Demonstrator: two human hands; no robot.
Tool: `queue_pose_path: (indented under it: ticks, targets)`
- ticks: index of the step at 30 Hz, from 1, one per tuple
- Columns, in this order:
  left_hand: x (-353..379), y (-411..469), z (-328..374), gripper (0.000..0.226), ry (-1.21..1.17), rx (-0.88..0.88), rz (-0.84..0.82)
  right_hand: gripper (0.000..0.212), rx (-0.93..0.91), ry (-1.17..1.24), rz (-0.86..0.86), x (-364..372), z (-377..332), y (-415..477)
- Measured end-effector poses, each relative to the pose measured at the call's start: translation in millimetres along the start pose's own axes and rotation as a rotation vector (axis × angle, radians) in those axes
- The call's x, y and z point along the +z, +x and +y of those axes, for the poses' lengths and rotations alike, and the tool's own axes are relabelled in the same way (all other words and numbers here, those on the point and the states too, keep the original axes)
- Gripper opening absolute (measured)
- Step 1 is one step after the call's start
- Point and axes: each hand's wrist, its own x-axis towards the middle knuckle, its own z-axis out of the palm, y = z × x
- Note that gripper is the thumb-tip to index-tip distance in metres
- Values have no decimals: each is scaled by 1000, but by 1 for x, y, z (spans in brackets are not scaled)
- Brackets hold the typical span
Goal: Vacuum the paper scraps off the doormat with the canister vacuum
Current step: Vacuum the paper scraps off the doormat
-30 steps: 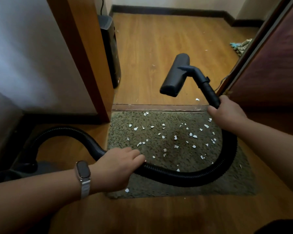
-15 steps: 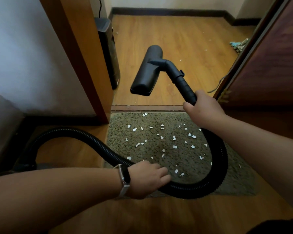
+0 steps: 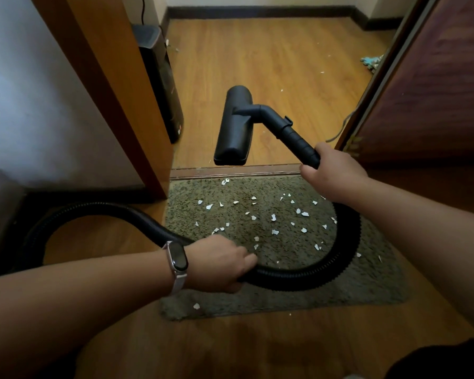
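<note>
An olive-green shaggy doormat lies on the wooden floor at a doorway, strewn with several white paper scraps. A black ribbed vacuum hose curves across the mat. My left hand, with a watch on its wrist, grips the hose at the mat's left side. My right hand grips the black wand just behind the floor nozzle, which hangs in the air beyond the mat's far edge, over the threshold. The canister itself is out of sight at the left.
A wooden door frame and a white wall stand at the left, with a black upright appliance behind the frame. A dark door stands at the right. A few scraps and a bluish cloth lie on the far room's floor.
The nozzle swung left and then slightly nearer, its head turning lengthwise. My right hand moved left with the wand. My left hand slid along the hose toward the mat's near left side.
</note>
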Motion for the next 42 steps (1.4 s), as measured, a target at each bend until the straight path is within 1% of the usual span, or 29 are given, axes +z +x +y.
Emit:
queue_pose_path:
  ticks: [2, 4, 8, 10, 12, 14, 16, 17, 18, 20, 23, 25, 28, 30, 32, 36, 40, 42]
  targets:
    - [-10, -1, -7, 23, -49, -120, 30, 21, -9, -3, -7, -2, 7, 1]
    - [-14, -3, -11, 21, -77, -222, 67, 21, -13, -14, -5, -2, 11, 0]
    - [-3, -9, -4, 17, -122, -262, 108, 20, -18, -21, -6, 2, 13, 2]
    - [-6, -14, -4, 16, -194, -268, 124, 21, -12, -40, -20, 5, 15, 3]
    - [-18, -24, -8, 15, -365, -267, 87, 22, -7, -60, -42, 9, 17, 3]
    - [-29, -39, -15, 20, -621, -284, -9, 23, -23, -89, -70, 17, 18, 3]
    - [-30, -51, -22, 23, -829, -307, -97, 23, -78, -120, -96, 29, 16, 2]
    - [-27, -55, -24, 23, -872, -317, -125, 23, -120, -142, -108, 36, 14, 2]
    - [-23, -57, -25, 22, -868, -325, -140, 24, -169, -171, -119, 45, 11, 1]
    - [-11, -55, -27, 20, -780, -313, -155, 23, -264, -234, -154, 66, 5, 2]
    - [12, -52, -33, 21, -672, -303, -184, 22, -320, -270, -248, 98, 0, 7]
    - [31, -56, -43, 20, -562, -312, -173, 21, -274, -193, -290, 115, -2, 11]
    - [61, -71, -57, 23, -405, -337, -157, 23, -127, -38, -309, 128, -5, 18]
    - [75, -78, -61, 23, -367, -342, -173, 25, -78, 30, -324, 133, -9, 23]
    - [87, -81, -61, 22, -357, -329, -224, 26, -81, 60, -346, 140, -12, 24]
    - [103, -83, -62, 20, -372, -294, -327, 26, -149, -61, -397, 160, -13, 14]
    - [115, -78, -73, 24, -314, -256, -351, 28, -236, -208, -445, 180, -5, 2]
    - [122, -77, -80, 31, -272, -273, -347, 29, -248, -234, -454, 184, -1, -1]
